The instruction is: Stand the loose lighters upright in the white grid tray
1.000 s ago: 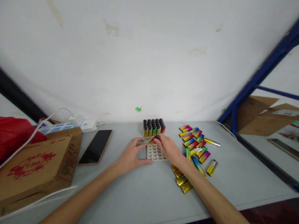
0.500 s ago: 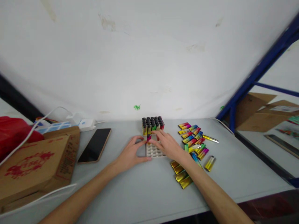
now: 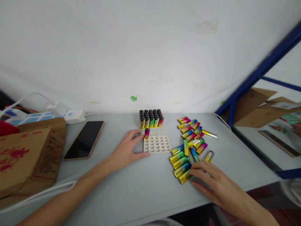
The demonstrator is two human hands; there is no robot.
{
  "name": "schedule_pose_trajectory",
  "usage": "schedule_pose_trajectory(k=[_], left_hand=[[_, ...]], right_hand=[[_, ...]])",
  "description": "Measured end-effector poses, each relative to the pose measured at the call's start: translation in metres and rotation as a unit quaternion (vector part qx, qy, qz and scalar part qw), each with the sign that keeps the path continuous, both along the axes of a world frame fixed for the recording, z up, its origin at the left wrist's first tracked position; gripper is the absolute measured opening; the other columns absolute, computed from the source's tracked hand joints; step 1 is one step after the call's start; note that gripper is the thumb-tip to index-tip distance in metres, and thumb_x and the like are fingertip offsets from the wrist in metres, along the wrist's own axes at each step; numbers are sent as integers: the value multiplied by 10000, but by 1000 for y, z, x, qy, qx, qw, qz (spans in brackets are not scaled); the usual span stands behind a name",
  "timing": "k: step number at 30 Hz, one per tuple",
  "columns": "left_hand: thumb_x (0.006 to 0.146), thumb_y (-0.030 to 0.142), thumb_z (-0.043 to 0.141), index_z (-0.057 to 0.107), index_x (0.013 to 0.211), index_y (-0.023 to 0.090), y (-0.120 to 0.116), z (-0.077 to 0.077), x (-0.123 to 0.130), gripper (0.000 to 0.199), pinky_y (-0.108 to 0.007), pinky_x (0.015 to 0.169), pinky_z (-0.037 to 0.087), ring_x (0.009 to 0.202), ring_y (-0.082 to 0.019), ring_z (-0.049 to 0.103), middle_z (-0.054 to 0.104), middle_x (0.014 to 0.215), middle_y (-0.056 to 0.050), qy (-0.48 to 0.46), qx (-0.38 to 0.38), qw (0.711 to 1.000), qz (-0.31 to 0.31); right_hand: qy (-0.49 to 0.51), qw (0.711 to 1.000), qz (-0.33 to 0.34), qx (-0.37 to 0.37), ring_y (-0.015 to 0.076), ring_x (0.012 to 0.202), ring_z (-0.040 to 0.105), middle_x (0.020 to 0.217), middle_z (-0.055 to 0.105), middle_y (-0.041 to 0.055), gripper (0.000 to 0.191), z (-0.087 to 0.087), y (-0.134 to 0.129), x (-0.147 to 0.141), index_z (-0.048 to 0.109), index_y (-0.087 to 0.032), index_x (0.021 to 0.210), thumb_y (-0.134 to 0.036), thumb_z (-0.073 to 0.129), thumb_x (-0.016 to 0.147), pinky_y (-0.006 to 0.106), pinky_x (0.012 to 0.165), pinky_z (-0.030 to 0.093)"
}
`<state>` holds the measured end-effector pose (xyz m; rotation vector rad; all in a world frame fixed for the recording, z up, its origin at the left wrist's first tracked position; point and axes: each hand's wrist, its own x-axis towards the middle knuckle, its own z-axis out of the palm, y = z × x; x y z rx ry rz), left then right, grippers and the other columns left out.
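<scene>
A white tray with rows of small slots (image 3: 157,144) lies flat mid-table. One lighter with a black top and a purple and yellow body (image 3: 147,133) stands upright at its far left corner. My left hand (image 3: 128,147) steadies the tray's left side, index finger at the far corner beside the lighter and thumb at the near corner. Over the near end of a loose pile of shiny multicoloured lighters (image 3: 181,162) is my right hand (image 3: 209,177). Its fingertips touch or nearly touch the end of the nearest yellow lighter (image 3: 184,177), with thumb and index finger apart.
Behind the tray, a block of upright lighters with black tops (image 3: 151,119) stands near the wall. A phone (image 3: 85,139), a cardboard box (image 3: 28,157) and a white power strip (image 3: 74,116) lie left. A blue metal frame (image 3: 232,114) edges the table at right.
My right hand has left the upright lighter at the tray and moved right and nearer, to the loose lighters. The lighter stays standing in the tray. My left hand keeps its place.
</scene>
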<state>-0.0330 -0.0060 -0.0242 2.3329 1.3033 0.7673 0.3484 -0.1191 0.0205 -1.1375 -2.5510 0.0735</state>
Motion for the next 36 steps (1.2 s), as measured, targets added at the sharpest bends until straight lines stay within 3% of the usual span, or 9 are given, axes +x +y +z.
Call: schedule_pose_trajectory(k=[4,12,18,22,28,32,34,36], left_hand=[[857,649,806,655,1443,249,0,0,1,725,-538,1244,438,1386,-367,555,581,1462,-130,-6,-5,1000,4],[797,608,859,685,1362,234,6,10,-17,699,-519,1209,495,1342,-363,630,626,1462,-119,-22,-24,999,-4],[723,519,907,694,1154,237,8,27,-35,557,-471,1155,538,1260,-327,665,667,1354,-78,16,-18,999,-37],[652,471,949,634,1294,224,4,23,-34,757,-513,1183,515,1337,-366,618,622,1430,-119,29,-16,999,-43],[743,482,895,626,1317,217,-3,13,-18,687,-528,1196,506,1357,-373,603,595,1451,-151,12,7,1000,-23],[759,553,876,657,1266,239,-5,10,-1,635,-570,1249,432,1356,-380,588,637,1400,-137,13,38,999,-6],[769,581,865,661,1265,236,-6,9,7,638,-622,1304,320,1352,-385,588,657,1374,-134,23,49,999,-3],[782,572,861,666,1275,225,-6,8,11,633,-628,1302,318,1353,-393,582,656,1367,-140,22,50,998,-3]], right_hand=[[-17,998,-20,52,281,1052,751,1143,765,104,229,-20,1,1,710,-298,1258,-294,573,1074,468,999,626],[-42,991,-60,112,296,1072,721,1156,745,117,220,-38,23,-2,695,-246,1219,-285,512,1104,492,970,597],[-46,991,-74,101,304,1031,709,1090,742,109,175,-37,35,-11,693,-237,1189,-271,563,1077,500,937,588],[-41,991,-81,96,312,1015,718,1053,742,107,154,-32,46,-23,710,-243,1161,-260,603,1051,499,923,599],[100,987,-123,28,289,1017,750,1124,768,115,232,-22,47,-25,700,-251,1213,-342,525,1090,438,901,624],[214,956,-193,-56,265,820,754,1009,810,98,352,-8,60,-22,740,-230,1192,-491,537,1073,370,720,598],[269,938,-202,-83,249,771,724,1008,811,94,379,-4,77,-29,776,-225,1140,-546,612,1021,348,669,559],[338,914,-194,-115,204,671,639,923,780,69,405,0,98,-43,781,-217,1091,-588,687,958,313,587,484]])
